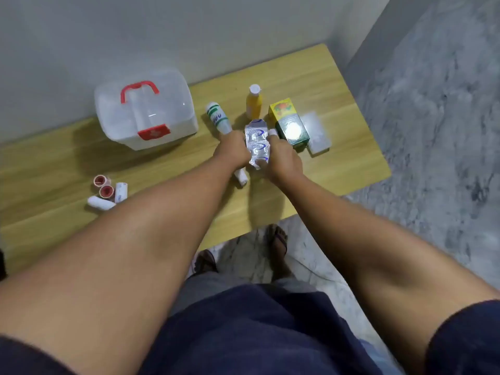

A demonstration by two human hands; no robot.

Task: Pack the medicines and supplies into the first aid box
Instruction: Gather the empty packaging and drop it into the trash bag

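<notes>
Both bare arms reach forward, the left hand and right hand curled close together, each grip closed.

My arms are bare from the short sleeves down to both hands, the left hand and the right hand. The sleeves are dark navy and end above my elbows. My shirt is the same dark navy, over grey shorts. On my feet I wear dark open sandals, toes showing.
</notes>
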